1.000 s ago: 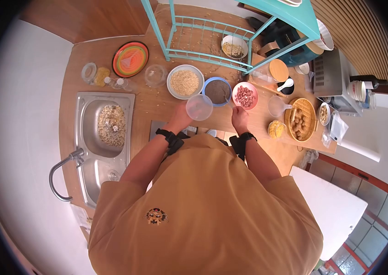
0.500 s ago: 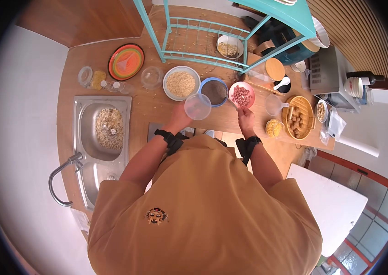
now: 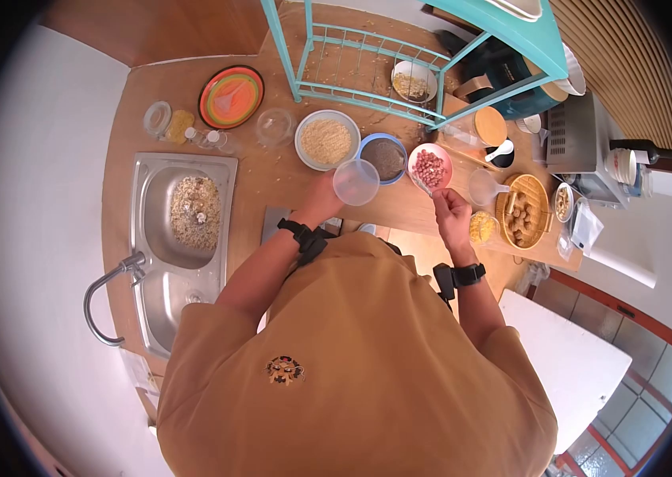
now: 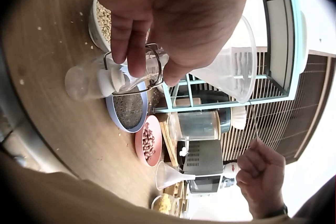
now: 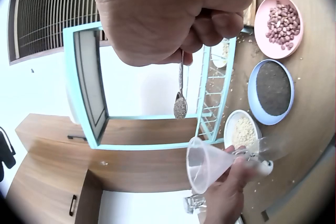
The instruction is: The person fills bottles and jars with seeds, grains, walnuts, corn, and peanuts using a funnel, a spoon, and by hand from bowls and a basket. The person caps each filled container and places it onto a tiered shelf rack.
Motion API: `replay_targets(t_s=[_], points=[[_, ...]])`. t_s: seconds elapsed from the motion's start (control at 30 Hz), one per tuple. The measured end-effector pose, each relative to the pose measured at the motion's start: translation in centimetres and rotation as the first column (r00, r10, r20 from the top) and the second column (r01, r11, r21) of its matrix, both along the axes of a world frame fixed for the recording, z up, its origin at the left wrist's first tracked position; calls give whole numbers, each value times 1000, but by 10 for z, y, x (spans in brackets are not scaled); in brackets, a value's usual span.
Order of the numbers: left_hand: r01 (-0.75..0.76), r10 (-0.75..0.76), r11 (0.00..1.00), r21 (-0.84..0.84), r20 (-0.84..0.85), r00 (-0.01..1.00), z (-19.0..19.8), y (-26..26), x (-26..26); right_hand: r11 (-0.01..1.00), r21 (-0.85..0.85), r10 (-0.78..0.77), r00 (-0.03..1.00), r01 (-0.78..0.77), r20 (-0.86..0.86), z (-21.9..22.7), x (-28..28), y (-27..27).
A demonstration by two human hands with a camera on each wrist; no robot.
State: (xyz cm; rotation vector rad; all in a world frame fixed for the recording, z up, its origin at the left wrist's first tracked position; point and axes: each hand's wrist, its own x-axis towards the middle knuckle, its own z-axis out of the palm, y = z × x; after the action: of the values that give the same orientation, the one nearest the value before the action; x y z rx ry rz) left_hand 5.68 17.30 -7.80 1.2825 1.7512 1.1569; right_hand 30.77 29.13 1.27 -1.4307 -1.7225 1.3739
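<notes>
My left hand (image 3: 320, 200) (image 4: 181, 16) grips the neck of a clear bottle (image 4: 86, 81) with a wire clasp. A translucent funnel (image 3: 356, 182) (image 4: 231, 69) (image 5: 203, 165) sits at the bottle's mouth, its wide end facing away from the bottle. My right hand (image 3: 453, 216) (image 5: 181, 16) pinches the handle of a small metal spoon (image 5: 180, 106) carrying a little dark, grainy material. The spoon is to the right of the funnel in the head view. Behind the hands stand a blue bowl (image 3: 383, 157) of dark grains and a pink bowl (image 3: 431, 166) of reddish nuts.
A white bowl of flakes (image 3: 326, 140) stands left of the blue bowl. The sink (image 3: 185, 246) is at left, a turquoise rack (image 3: 367, 98) behind. A second funnel (image 3: 485, 188), a yellow-filled container (image 3: 481, 227) and a wicker basket (image 3: 546, 219) lie at right.
My right hand has moved right and towards my body, away from the bowls, with the spoon. My left hand stays nearly still, gripping the bottle with the funnel. The head view has shifted slightly.
</notes>
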Motion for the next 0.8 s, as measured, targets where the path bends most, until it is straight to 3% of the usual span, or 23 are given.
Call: replay_targets(t_s=[0.1, 0.2, 0.27, 0.3, 0.37, 0.47, 0.53, 0.6, 0.67, 0.7, 0.73, 0.8], points=[[-18, 18, 999, 32, -24, 1000, 2, -1, 1, 994, 23, 109, 994, -110, 25, 18, -10, -11], [-57, 57, 997, 46, -1, 998, -1, 0, 2, 955, 161, 226, 964, -248, 143, 26, -20, -21], [-55, 55, 997, 49, 12, 998, -1, -1, 1, 828, 418, 278, 921, -374, 273, 30, -25, -26], [-52, 51, 997, 54, 25, 998, -1, -1, 1, 828, 418, 278, 921, -374, 273, 29, -25, -27], [-8, 8, 1000, 5, 12, 1000, -1, -2, -2, 659, 603, 308, 893, -448, 327, 27, -24, -28], [1, -1, 1000, -11, 1, 1000, -4, -2, -1, 571, 637, 301, 854, -517, 424, 26, -18, -28], [-28, 28, 999, 28, 4, 1000, -8, -1, 1, 577, 661, 295, 877, -480, 380, 26, -13, -30], [-46, 43, 999, 20, 120, 992, -13, 1, 3, 581, 687, 270, 900, -436, 343, 22, -7, -28], [-39, 33, 998, 41, 137, 990, -7, 2, 4, 755, 635, 53, 981, -163, 188, 8, -1, -29], [-48, 40, 998, 49, 150, 988, -4, 1, 4, 781, 618, -19, 987, -86, 161, -6, 2, -21], [-31, 22, 998, 58, 152, 988, 1, 0, 4, 777, 625, -37, 986, -74, 162, -18, 3, -13], [-3, 2, 1000, 25, 69, 998, 9, -1, 4, 860, 505, -87, 958, -65, 272, -43, 5, 1]])
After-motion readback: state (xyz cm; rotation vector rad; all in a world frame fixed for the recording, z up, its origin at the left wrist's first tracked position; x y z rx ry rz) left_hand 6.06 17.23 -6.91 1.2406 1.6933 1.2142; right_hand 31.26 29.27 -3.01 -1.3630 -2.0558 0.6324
